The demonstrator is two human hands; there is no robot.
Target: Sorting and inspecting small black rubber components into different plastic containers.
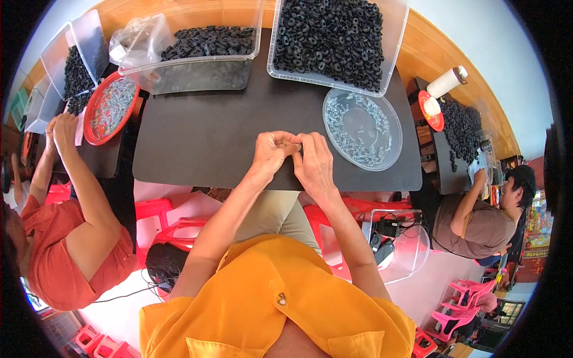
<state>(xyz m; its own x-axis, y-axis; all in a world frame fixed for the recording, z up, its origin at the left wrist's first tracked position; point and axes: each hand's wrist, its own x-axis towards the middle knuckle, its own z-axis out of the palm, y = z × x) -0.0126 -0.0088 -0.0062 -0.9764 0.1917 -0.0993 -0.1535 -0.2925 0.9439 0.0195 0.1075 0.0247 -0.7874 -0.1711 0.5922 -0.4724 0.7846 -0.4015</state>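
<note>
The left hand (276, 152) and right hand (315, 164) are meeting mid-frame in a narrow pinch, contents impossible to tell; springs (371, 157) in a round tray (360, 124) and black parts (330, 43), upper center, are sitting presumably within easy reach.

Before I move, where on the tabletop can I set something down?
Widest: left part of the dark tabletop, bordered by the left clear bin of black pieces and the left hand. Smaller patch: between the right bin, the round dish of silvery spring-like pieces and the right hand. Crowded: the back, under both bins, and the right side, under the dish.
</note>
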